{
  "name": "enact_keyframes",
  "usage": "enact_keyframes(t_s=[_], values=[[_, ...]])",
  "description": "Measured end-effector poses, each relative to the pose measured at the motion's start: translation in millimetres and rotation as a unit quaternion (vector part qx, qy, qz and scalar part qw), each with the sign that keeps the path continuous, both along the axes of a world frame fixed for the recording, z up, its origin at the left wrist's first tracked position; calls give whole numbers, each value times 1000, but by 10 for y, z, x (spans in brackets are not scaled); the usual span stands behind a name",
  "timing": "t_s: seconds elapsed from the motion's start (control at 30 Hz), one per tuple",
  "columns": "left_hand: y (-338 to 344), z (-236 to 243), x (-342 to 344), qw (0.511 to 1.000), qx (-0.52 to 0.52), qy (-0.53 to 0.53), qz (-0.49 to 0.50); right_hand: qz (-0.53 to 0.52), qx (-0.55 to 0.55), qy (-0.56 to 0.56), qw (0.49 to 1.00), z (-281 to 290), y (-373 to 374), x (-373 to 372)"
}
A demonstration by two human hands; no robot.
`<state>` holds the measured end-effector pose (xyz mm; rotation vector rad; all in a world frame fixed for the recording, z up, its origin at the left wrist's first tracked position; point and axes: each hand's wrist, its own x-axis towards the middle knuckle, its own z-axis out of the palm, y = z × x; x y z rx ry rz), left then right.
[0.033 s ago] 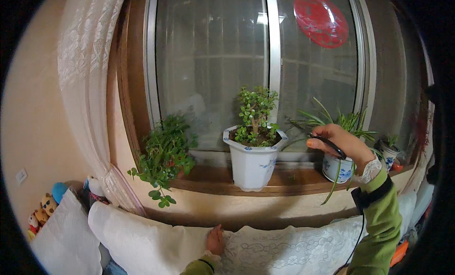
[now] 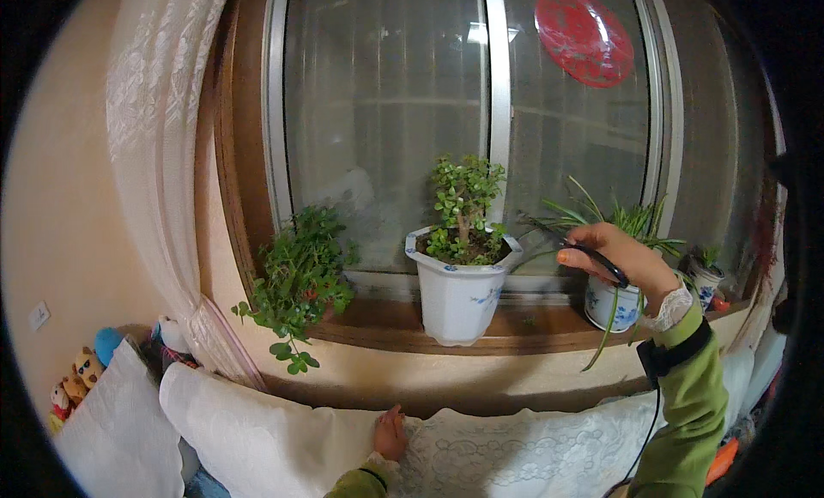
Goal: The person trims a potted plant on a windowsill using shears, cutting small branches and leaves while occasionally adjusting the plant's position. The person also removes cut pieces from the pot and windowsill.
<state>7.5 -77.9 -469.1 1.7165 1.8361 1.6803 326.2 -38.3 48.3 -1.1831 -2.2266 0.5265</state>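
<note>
Gripping black-handled scissors (image 2: 601, 262), the right hand (image 2: 622, 262) hovered at 3 o'clock from the white pot (image 2: 459, 296) holding a small jade plant (image 2: 463, 202), blades aimed at a spider plant (image 2: 618, 223) in a blue-and-white pot (image 2: 609, 305) on the wooden windowsill (image 2: 378, 326). The left hand (image 2: 390, 434), at 6 o'clock, pressed flat and open on a white lace sofa cover (image 2: 524, 455).

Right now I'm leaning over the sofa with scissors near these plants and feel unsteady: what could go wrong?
The scissors in your right hand sit among the spider plant leaves, so you might snip a wrong one. Your left hand braces on the soft sofa back, which may give. The white pot stands at the sill edge; a sleeve could nudge it.
</note>
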Motion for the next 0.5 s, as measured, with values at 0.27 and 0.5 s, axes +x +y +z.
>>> enact_keyframes(t_s=[0.27, 0.5], values=[[79, -36, -91, 994, -104, -27, -28, -14, 15, 28, 999, 147, 9, -22], [24, 34, -399, 962, -33, 262, -65, -126, 135, 23, 982, 361, 225, -116]])
